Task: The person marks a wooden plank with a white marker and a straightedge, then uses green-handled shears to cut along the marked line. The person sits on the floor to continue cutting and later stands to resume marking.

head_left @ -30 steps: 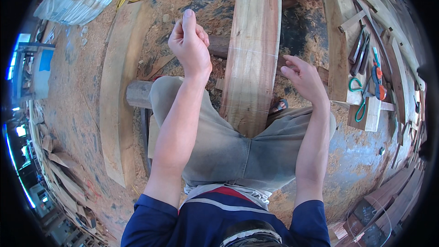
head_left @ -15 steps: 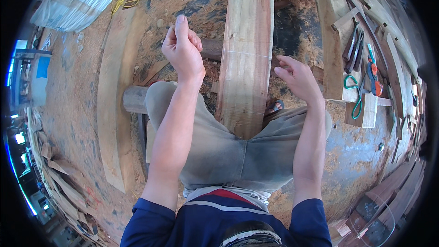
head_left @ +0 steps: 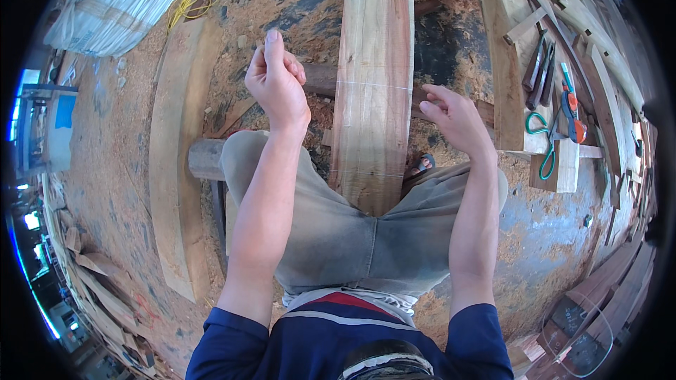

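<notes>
A thick wooden plank [head_left: 371,127] with pale lines drawn across it runs from between my knees to the far side. Left of the plank, in the air, my left hand [head_left: 277,88] is closed in a loose fist with the thumb pointing up; nothing shows in it. My right hand [head_left: 454,116] hovers by the plank's right edge, thumb and forefinger apart, the other fingers curled, with nothing in it. Neither hand touches the wood.
A long beam [head_left: 176,162] lies at left, near a round log [head_left: 205,159]. On the timber at right are green-handled scissors [head_left: 542,142], dark chisel-like tools [head_left: 541,74] and an orange-and-blue tool [head_left: 572,107]. A white sack [head_left: 116,7] and yellow cord [head_left: 191,3] lie far left.
The view has shifted slightly, so the plank and both hands sit a little further left. Both hands keep nearly the same pose.
</notes>
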Demonstrator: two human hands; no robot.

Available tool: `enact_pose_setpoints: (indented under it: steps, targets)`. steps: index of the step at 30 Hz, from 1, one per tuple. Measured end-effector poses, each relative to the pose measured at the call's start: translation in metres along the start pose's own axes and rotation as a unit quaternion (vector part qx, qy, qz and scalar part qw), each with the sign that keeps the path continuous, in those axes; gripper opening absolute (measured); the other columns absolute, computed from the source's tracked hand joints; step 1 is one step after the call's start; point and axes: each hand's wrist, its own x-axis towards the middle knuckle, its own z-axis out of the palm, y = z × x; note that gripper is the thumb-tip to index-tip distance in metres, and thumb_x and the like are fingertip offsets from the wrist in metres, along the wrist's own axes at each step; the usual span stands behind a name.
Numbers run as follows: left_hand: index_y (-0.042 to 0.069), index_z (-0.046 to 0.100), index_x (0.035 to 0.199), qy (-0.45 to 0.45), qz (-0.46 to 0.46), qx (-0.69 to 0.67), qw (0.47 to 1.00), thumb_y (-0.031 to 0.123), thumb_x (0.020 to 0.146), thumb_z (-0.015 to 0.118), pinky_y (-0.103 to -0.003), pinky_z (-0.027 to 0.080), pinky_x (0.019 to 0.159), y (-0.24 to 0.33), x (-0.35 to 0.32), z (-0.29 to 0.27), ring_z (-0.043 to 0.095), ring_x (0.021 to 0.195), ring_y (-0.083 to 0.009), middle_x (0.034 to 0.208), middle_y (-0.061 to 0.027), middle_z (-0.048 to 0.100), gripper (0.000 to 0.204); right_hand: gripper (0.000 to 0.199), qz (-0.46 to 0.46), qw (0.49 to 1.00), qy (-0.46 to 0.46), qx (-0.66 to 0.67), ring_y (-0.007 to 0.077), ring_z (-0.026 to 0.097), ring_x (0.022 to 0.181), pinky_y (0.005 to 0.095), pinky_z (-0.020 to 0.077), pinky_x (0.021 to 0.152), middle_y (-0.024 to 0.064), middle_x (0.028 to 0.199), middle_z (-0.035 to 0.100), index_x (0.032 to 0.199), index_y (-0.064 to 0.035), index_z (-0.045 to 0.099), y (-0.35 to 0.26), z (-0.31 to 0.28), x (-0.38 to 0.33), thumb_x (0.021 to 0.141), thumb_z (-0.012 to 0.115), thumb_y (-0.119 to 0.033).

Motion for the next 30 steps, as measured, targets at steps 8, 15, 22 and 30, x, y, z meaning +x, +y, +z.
enact_pose_setpoints:
  steps: [8,15,22,30]
  targets:
    - [0.014,0.047,0.065,-0.005,-0.001,0.002,1.0,0.032,0.104,0.067,-0.027,0.035,0.049,-0.0002,-0.0001,0.0011,0.044,0.05,-0.0099,0.058,0.0015,0.046,0.047,0.044,-0.006,1.0,-0.005,0.002,0.0287,0.072,0.103,0.0392,0.0557,0.092,0.0192,0.117,0.074,0.138,-0.0041,0.065,-0.0001,-0.0003,0.0003,0.1,0.067,-0.025]
    - [0.014,0.048,0.064,-0.005,-0.001,-0.001,1.0,0.032,0.104,0.067,-0.027,0.034,0.049,0.0003,-0.0003,0.0013,0.044,0.05,-0.0098,0.057,0.0016,0.046,0.048,0.044,-0.005,1.0,-0.012,-0.001,0.0341,0.071,0.107,0.042,0.0548,0.093,0.0224,0.12,0.073,0.138,-0.0051,0.065,-0.0024,-0.0006,0.0004,0.1,0.066,-0.027]
    - [0.015,0.045,0.065,0.003,-0.004,0.002,1.0,0.031,0.104,0.066,-0.027,0.034,0.049,0.0012,-0.0013,0.0019,0.043,0.05,-0.0093,0.058,0.002,0.045,0.048,0.043,-0.02,1.0,-0.005,-0.01,0.0362,0.071,0.104,0.0427,0.0542,0.091,0.0216,0.116,0.074,0.137,-0.0058,0.065,-0.0012,-0.0002,0.0001,0.1,0.066,-0.027]
    - [0.015,0.044,0.065,-0.002,0.004,0.017,1.0,0.03,0.105,0.066,-0.027,0.033,0.048,0.0016,-0.0032,0.0038,0.042,0.05,-0.0093,0.059,0.002,0.044,0.047,0.042,-0.019,1.0,0.003,0.002,0.0362,0.07,0.104,0.0424,0.0538,0.09,0.0198,0.113,0.074,0.136,-0.0064,0.066,0.0032,0.0018,0.0001,0.099,0.065,-0.028]
